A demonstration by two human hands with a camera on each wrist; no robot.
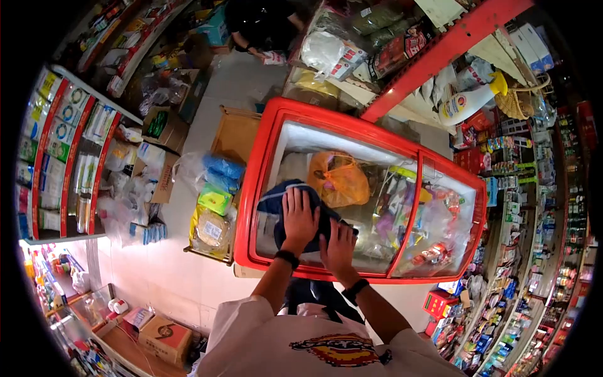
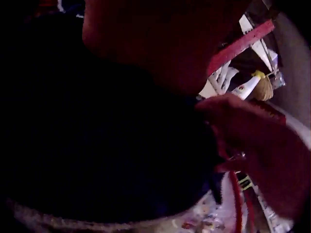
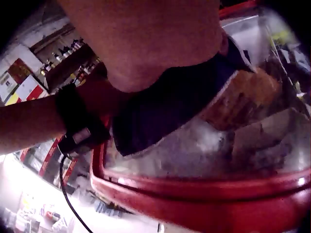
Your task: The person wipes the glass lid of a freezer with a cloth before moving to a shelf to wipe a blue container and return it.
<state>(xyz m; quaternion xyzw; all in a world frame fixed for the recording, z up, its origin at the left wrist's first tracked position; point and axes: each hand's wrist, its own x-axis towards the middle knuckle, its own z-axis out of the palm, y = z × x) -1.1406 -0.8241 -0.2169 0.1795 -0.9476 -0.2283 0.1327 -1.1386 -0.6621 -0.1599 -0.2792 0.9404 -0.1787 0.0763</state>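
White shirt (image 1: 276,342) nearest the camera, arms reaching forward. Left hand (image 1: 299,220) lies flat on a dark blue cloth (image 1: 320,221), fingers extended, not clenched. Right hand (image 1: 339,251) rests on the cloth's near right edge, fingers fairly straight; grip looks loose, no firm pinch visible. Cloth sits bunched at the left end of the glass lid (image 1: 363,235) of a red-rimmed freezer (image 1: 251,201).

Step in hand looks like wiping the glass, cloth pressed down under both palms. Next move probably calls for spreading the cloth flatter, even pressure, sliding along the glass toward the red crossbar (image 1: 408,217).

Under the glass, just beyond the cloth: orange bag (image 1: 339,179). Farther: spray bottle (image 1: 468,103) past the freezer's far side, another person (image 1: 260,25) at the top.
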